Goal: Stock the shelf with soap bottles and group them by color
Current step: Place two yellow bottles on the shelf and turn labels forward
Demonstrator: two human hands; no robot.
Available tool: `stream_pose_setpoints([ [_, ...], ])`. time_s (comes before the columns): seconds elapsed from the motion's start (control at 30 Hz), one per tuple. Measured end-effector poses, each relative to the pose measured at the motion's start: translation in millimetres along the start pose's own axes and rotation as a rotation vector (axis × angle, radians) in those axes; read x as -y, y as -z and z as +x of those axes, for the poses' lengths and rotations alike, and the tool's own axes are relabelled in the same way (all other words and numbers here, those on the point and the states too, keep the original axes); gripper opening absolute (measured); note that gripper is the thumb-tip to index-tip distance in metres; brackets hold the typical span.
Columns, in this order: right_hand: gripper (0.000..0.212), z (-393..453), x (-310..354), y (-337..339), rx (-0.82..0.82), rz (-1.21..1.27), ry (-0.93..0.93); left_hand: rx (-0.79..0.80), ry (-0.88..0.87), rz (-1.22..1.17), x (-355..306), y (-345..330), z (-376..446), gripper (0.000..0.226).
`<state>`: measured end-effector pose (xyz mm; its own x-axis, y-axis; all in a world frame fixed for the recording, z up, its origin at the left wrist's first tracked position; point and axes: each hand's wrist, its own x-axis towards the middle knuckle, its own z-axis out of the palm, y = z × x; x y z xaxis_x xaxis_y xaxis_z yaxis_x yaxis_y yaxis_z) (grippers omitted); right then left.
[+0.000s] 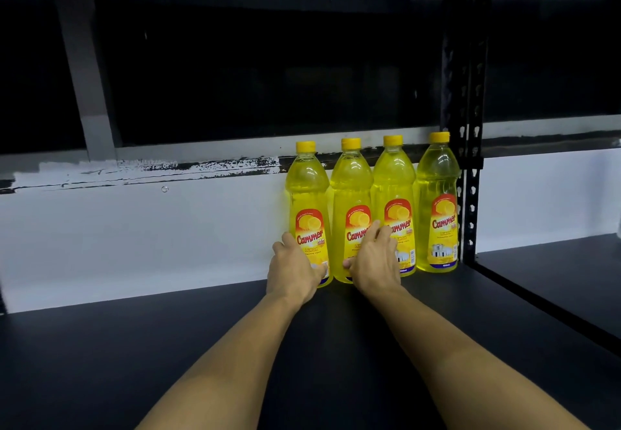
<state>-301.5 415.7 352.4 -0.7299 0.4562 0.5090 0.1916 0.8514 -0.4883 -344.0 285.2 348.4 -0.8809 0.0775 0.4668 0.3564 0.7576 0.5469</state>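
Observation:
Several yellow soap bottles with yellow caps and red labels stand upright in a row at the back of the black shelf [168, 345], against the white wall. My left hand [291, 271] grips the lower part of the leftmost bottle [308, 201]. My right hand [374, 260] curls round the base of the second bottle [351, 194], its fingers reaching between that one and the third bottle [394, 191]. The fourth bottle [437, 194] stands untouched at the right, close to the post.
A black perforated upright post [468, 110] stands just right of the row. Beyond it lies another black shelf section [554, 281]. A white wall panel [134, 234] backs the shelf, with dark windows above.

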Motion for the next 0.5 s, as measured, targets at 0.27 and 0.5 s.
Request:
stream_pose_setpoints([
  [0.27,0.102,0.8,0.1,-4.2,-0.029,-0.057,0.055,-0.002,-0.004,-0.011,1.2,-2.0,1.9,0.077],
  [0.5,0.102,1.4,-1.8,-6.2,-0.019,0.014,0.039,0.006,0.001,-0.021,0.8,-3.1,0.7,0.078],
])
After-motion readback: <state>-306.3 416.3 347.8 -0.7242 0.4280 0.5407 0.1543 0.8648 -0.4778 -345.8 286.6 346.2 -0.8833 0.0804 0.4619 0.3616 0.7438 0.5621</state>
